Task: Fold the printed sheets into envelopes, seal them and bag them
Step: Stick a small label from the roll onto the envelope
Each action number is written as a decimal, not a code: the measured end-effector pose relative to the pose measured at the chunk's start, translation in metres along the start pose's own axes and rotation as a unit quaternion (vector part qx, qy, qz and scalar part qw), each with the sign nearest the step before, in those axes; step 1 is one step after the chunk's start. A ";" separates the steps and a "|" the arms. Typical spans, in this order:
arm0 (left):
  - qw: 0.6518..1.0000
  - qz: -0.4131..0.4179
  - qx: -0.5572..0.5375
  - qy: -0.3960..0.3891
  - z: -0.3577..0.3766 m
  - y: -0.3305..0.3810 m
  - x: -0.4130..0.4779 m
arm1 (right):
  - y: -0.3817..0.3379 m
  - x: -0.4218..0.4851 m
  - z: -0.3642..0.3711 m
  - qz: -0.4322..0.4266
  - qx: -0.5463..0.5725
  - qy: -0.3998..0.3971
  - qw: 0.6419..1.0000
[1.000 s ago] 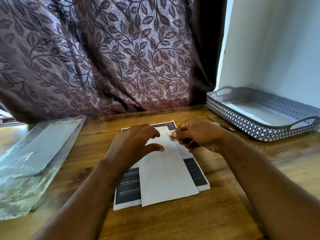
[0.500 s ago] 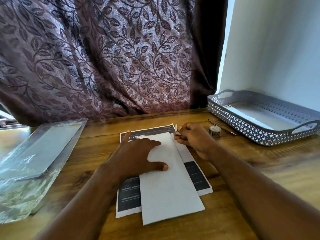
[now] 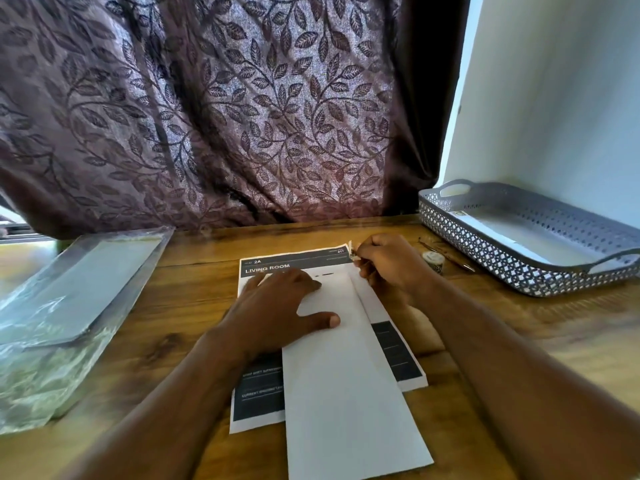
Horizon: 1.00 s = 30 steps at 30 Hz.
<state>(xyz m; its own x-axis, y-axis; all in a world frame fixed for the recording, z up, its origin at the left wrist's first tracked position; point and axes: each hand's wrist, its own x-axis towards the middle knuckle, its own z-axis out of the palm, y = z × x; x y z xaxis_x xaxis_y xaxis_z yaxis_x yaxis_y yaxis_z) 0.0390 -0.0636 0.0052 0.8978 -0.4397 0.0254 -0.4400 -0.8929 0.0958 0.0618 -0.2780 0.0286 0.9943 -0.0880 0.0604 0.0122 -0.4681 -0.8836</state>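
The left hand (image 3: pixel 273 306), fingers flat and released, is pressing the folded sheet (image 3: pixel 346 393) onto the printed stack (image 3: pixel 258 393). The right hand (image 3: pixel 391 268) is pinching a small tape piece (image 3: pixel 352 252). A tape roll (image 3: pixel 433 260) is sitting just beyond its knuckles, before the tray (image 3: pixel 502 265); the bag (image 3: pixel 69 306) is lying well apart.

Folded white sheet (image 3: pixel 346 386), blank side up, long and narrow, lying askew atop stack of printed sheets (image 3: pixel 263 393) headed "LIVING ROOM", clear plastic bags (image 3: pixel 69 306) well apart at left, flat
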 end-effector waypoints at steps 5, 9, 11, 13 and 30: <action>1.000 -0.003 -0.001 -0.011 0.003 -0.006 0.006 | -0.012 0.017 0.012 -0.007 -0.192 -0.088 0.977; 1.000 -0.007 -0.015 0.001 0.006 -0.007 0.009 | -0.014 0.027 0.020 -0.013 -0.260 -0.098 0.960; 0.999 -0.012 -0.029 0.003 0.007 -0.008 0.011 | -0.012 0.029 0.022 -0.011 -0.264 -0.104 0.959; 0.999 -0.015 -0.036 0.004 0.006 -0.007 0.010 | -0.012 0.030 0.022 -0.012 -0.266 -0.104 0.958; 0.996 -0.010 -0.067 0.051 0.008 -0.005 0.009 | -0.004 0.033 0.030 -0.033 -0.290 -0.081 0.953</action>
<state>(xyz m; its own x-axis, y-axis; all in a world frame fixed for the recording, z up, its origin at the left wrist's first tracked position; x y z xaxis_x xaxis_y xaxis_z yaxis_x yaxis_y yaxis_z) 0.0493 -0.0640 -0.0027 0.9066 -0.4037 0.1228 -0.4217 -0.8773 0.2291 0.0973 -0.2521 0.0203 0.9973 0.0727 -0.0071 0.0608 -0.8796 -0.4718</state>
